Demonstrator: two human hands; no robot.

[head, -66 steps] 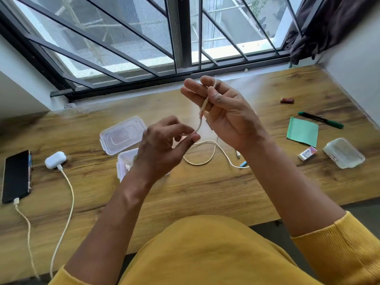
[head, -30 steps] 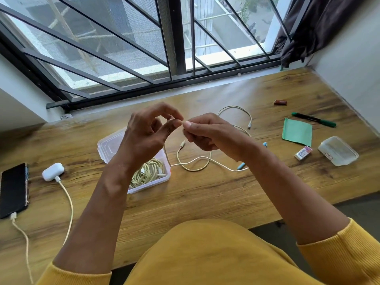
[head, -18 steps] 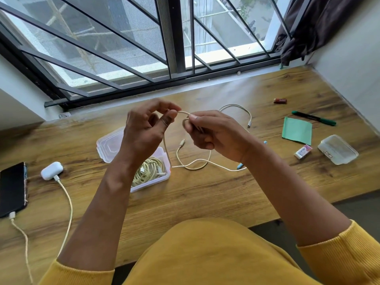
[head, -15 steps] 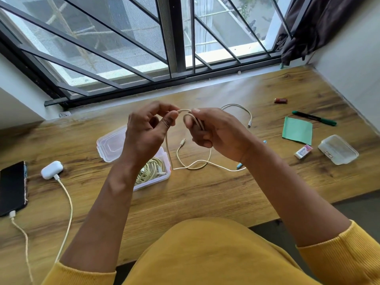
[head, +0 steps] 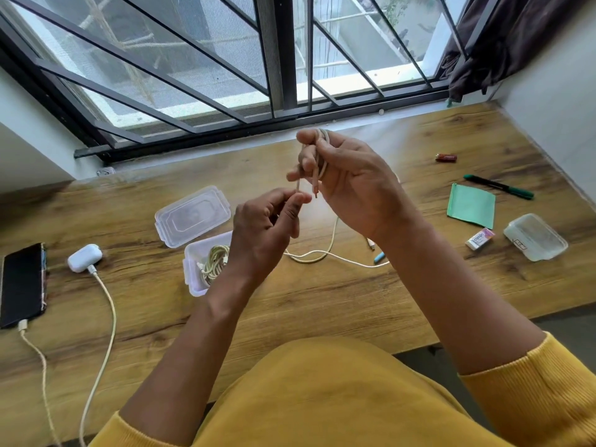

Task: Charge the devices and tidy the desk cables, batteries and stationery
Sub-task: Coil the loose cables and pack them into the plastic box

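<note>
A person in a yellow sweatshirt sits at a wooden table (head: 322, 301) under a barred window, seen from above.

At the far left a black phone (head: 21, 285) lies flat with a charging cable in its lower end. Just beside it a white earbud case (head: 84, 258) is also plugged in, its cable trailing toward the table's near edge. Both devices look to be charging already.

Next comes a clear plastic lid (head: 193, 215), and touching it an open plastic box (head: 195, 269) that holds a coiled pale cable.

Above the middle of the table the left hand (head: 263, 233) pinches the loose cable (head: 317, 256) between thumb and forefinger. The right hand (head: 350, 185) is held higher and nearer the window, fingers curled round several loops of that same cable, with one plug end hanging below them. Half a second ago both hands were level, forming a first small loop; now the right hand has risen and more turns sit round its fingers. The rest of the cable lies slack on the table beneath, beside a small blue item.

To the right lie a small red battery (head: 446, 157), a green pen (head: 498, 187), a green paper pad (head: 471, 205), an eraser (head: 480, 239) and a second clear container (head: 535, 237), all apart from one another.

The coiling seems partway done; boxing this cable, then the battery and stationery, remains.
</note>
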